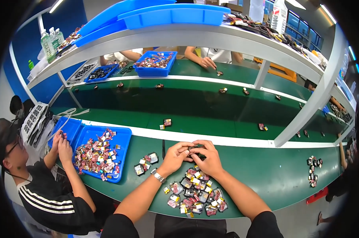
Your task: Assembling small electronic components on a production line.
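Over the green bench, my left hand [174, 159] and my right hand [209, 159] meet with fingers curled round a small black plastic housing [192, 152]. Fingertips and thumbs of both hands press on it, and most of it is hidden. Just below, between my forearms, lies a pile of black housings [195, 191] with red-and-white parts, wires and yellow-taped pieces. A smaller cluster of similar housings [147, 162] sits left of my left wrist. Near my left hand, a thin black stick-like thing [163, 147] lies on the bench.
A blue tray [126, 152] full of small red, white and yellow parts stands left, beside a co-worker [48, 190]. Beyond a white rail [235, 139], a green belt [211, 125] carries scattered parts. A shelf [187, 37] with blue bins spans above; more housings [313, 172] lie right.
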Action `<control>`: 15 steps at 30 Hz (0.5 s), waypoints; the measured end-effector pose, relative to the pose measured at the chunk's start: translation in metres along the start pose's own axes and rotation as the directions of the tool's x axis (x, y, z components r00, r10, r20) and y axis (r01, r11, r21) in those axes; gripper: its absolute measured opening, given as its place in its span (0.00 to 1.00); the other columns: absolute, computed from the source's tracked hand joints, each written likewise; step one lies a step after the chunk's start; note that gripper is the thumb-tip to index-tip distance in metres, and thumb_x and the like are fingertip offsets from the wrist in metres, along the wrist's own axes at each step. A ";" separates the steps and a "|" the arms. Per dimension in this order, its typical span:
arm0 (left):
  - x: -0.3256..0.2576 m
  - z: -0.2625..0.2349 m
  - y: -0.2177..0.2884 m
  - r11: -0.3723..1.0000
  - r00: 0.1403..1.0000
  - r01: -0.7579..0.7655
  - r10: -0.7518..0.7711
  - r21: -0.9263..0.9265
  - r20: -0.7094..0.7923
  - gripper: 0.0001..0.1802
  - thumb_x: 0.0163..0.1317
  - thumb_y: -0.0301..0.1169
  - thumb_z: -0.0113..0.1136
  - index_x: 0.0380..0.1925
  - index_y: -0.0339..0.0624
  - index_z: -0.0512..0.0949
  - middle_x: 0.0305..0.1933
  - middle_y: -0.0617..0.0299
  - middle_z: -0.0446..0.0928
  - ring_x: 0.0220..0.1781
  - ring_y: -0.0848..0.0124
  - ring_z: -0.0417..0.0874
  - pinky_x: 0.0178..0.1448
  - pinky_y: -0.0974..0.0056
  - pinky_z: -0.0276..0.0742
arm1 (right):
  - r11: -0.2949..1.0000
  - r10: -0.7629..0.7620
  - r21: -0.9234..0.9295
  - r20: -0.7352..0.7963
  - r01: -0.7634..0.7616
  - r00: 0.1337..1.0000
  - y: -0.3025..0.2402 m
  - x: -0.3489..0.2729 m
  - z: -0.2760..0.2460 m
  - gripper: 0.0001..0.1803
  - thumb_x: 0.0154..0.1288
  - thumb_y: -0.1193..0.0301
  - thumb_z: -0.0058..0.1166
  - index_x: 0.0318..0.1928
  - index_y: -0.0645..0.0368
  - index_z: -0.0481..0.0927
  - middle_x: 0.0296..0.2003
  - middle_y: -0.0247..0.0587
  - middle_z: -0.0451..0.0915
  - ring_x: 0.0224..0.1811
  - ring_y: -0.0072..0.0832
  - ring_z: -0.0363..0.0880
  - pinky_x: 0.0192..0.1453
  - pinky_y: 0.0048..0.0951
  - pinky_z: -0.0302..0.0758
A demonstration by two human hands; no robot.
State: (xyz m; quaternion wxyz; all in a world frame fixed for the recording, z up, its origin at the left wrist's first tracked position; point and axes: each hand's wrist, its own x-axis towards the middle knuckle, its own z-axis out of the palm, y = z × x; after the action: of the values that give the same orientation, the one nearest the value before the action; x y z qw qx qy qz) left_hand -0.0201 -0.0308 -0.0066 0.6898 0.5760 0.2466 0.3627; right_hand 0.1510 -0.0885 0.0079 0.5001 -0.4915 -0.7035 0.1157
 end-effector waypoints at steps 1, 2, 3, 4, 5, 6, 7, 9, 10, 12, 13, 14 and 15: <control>0.000 0.000 0.003 1.000 1.000 0.008 -0.008 -0.014 0.004 0.16 0.71 0.21 0.47 0.57 0.33 0.70 0.56 0.51 0.77 0.54 0.66 0.82 0.52 0.65 0.85 | 1.000 0.009 0.014 0.000 -0.009 1.000 -0.004 0.001 -0.001 0.11 0.52 0.79 0.63 0.38 0.57 0.86 0.50 0.40 0.79 0.53 0.38 0.75 0.53 0.34 0.77; -0.001 0.000 0.005 0.999 1.000 0.018 -0.018 -0.027 0.007 0.16 0.71 0.22 0.47 0.57 0.33 0.70 0.56 0.50 0.77 0.54 0.66 0.82 0.52 0.65 0.85 | 1.000 0.020 0.013 -0.006 -0.020 1.000 -0.005 0.002 -0.001 0.11 0.52 0.79 0.63 0.38 0.57 0.86 0.50 0.40 0.79 0.53 0.38 0.75 0.53 0.34 0.77; -0.001 0.000 0.007 0.999 1.000 0.018 -0.018 -0.029 0.010 0.16 0.71 0.22 0.48 0.57 0.33 0.70 0.56 0.50 0.77 0.54 0.66 0.82 0.52 0.65 0.85 | 1.000 0.002 -0.003 -0.019 -0.002 1.000 -0.005 0.002 0.000 0.11 0.52 0.79 0.63 0.38 0.57 0.86 0.50 0.40 0.79 0.53 0.38 0.75 0.54 0.35 0.77; 0.001 -0.001 0.009 0.999 1.000 0.025 -0.024 -0.021 0.017 0.16 0.71 0.20 0.45 0.57 0.33 0.71 0.56 0.51 0.77 0.55 0.67 0.82 0.52 0.66 0.85 | 1.000 -0.018 -0.018 -0.032 0.017 0.999 -0.005 0.002 0.001 0.11 0.52 0.79 0.62 0.38 0.57 0.86 0.50 0.40 0.79 0.54 0.38 0.75 0.54 0.35 0.77; 0.001 -0.002 0.008 1.000 1.000 0.016 -0.016 -0.026 0.018 0.16 0.71 0.20 0.45 0.57 0.33 0.71 0.56 0.51 0.78 0.54 0.67 0.82 0.52 0.66 0.85 | 1.000 -0.018 -0.016 -0.043 0.017 0.999 -0.006 0.003 0.002 0.11 0.52 0.79 0.62 0.38 0.58 0.86 0.50 0.40 0.79 0.54 0.39 0.74 0.55 0.36 0.76; 0.001 -0.003 0.006 0.999 1.000 0.008 -0.007 -0.032 0.019 0.16 0.71 0.20 0.45 0.57 0.33 0.70 0.55 0.51 0.78 0.54 0.67 0.82 0.52 0.66 0.85 | 1.000 -0.008 -0.015 -0.047 0.007 0.999 -0.006 0.002 0.003 0.11 0.52 0.79 0.62 0.38 0.58 0.86 0.50 0.40 0.79 0.54 0.39 0.74 0.55 0.36 0.76; 0.002 -0.003 0.006 0.999 1.000 0.014 -0.013 -0.032 0.026 0.16 0.71 0.20 0.45 0.57 0.33 0.70 0.55 0.51 0.78 0.54 0.67 0.82 0.52 0.66 0.85 | 1.000 -0.009 -0.010 -0.059 0.008 0.998 -0.005 0.003 0.004 0.11 0.52 0.79 0.61 0.38 0.58 0.86 0.49 0.41 0.79 0.54 0.39 0.74 0.55 0.36 0.76; 0.003 -0.002 0.006 0.999 1.000 0.003 -0.002 -0.048 0.031 0.16 0.72 0.21 0.46 0.58 0.33 0.70 0.55 0.51 0.78 0.53 0.68 0.82 0.52 0.65 0.85 | 1.000 -0.001 0.003 -0.076 0.002 0.997 -0.002 0.002 0.005 0.11 0.51 0.79 0.61 0.38 0.57 0.86 0.51 0.41 0.79 0.56 0.39 0.74 0.56 0.36 0.76; 0.003 -0.002 0.005 0.999 0.999 0.009 -0.007 -0.048 0.032 0.16 0.72 0.21 0.46 0.58 0.33 0.70 0.55 0.51 0.78 0.53 0.68 0.82 0.52 0.65 0.85 | 1.000 0.004 0.005 -0.078 -0.003 0.997 -0.002 0.003 0.005 0.11 0.51 0.79 0.61 0.38 0.57 0.86 0.51 0.41 0.79 0.56 0.39 0.74 0.56 0.36 0.76; 0.004 -0.002 0.003 0.998 0.999 -0.016 0.018 -0.059 0.040 0.16 0.72 0.26 0.51 0.57 0.33 0.70 0.54 0.51 0.78 0.53 0.65 0.83 0.52 0.63 0.84 | 0.999 -0.001 0.036 -0.098 0.005 0.995 -0.004 0.005 0.005 0.11 0.51 0.79 0.61 0.37 0.57 0.86 0.53 0.40 0.79 0.57 0.40 0.74 0.57 0.36 0.76; 0.004 -0.002 0.003 0.998 0.999 -0.012 0.015 -0.060 0.042 0.16 0.72 0.26 0.51 0.57 0.33 0.70 0.54 0.51 0.78 0.53 0.65 0.83 0.52 0.63 0.84 | 0.999 0.002 0.035 -0.099 0.001 0.995 -0.005 0.004 0.005 0.11 0.51 0.79 0.61 0.37 0.57 0.86 0.53 0.40 0.79 0.57 0.40 0.74 0.57 0.36 0.76; 0.004 -0.002 0.003 0.998 0.999 -0.004 0.006 -0.055 0.033 0.16 0.72 0.26 0.51 0.57 0.33 0.70 0.54 0.51 0.78 0.52 0.66 0.83 0.52 0.63 0.84 | 0.999 0.021 0.026 -0.098 -0.018 0.995 -0.007 0.003 0.004 0.10 0.52 0.79 0.60 0.37 0.58 0.86 0.55 0.40 0.79 0.58 0.41 0.73 0.61 0.38 0.73; 0.004 -0.002 0.003 0.999 1.000 0.003 -0.002 -0.051 0.022 0.17 0.72 0.27 0.52 0.57 0.33 0.70 0.54 0.51 0.79 0.52 0.66 0.83 0.52 0.63 0.84 | 0.999 0.039 0.017 -0.096 -0.037 0.995 -0.007 0.002 0.004 0.09 0.52 0.79 0.59 0.36 0.59 0.86 0.56 0.40 0.78 0.60 0.43 0.72 0.64 0.40 0.71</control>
State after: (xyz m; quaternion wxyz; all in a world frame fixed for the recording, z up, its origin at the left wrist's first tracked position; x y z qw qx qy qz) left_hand -0.0198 -0.0265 -0.0039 0.7075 0.5618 0.2303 0.3616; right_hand 0.1435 -0.0884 0.0116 0.5351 -0.5059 -0.6681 0.1068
